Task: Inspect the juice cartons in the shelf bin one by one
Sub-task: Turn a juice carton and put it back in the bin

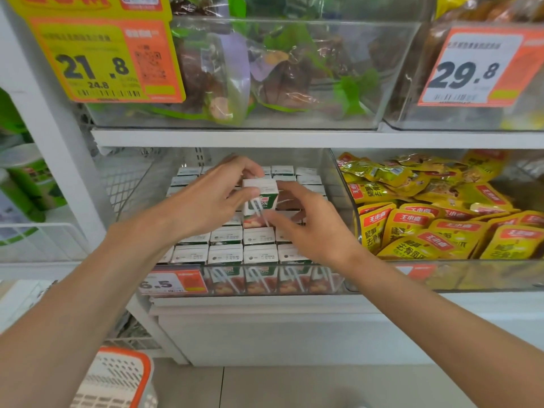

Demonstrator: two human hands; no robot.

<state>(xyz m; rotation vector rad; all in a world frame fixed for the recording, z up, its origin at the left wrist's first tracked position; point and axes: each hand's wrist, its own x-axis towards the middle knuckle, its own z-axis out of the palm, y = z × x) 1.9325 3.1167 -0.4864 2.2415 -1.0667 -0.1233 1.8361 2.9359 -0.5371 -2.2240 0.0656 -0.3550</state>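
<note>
One carton (259, 203) is pinched near its top by the left hand (216, 198), raised just above the packed rows in the bin (343, 184). The right hand (306, 225) is spread loosely against its lower right side, not closed. The carton is judged light, stiff but dentable; flat side faces suit holding, clear of the straw (262, 213).
</note>
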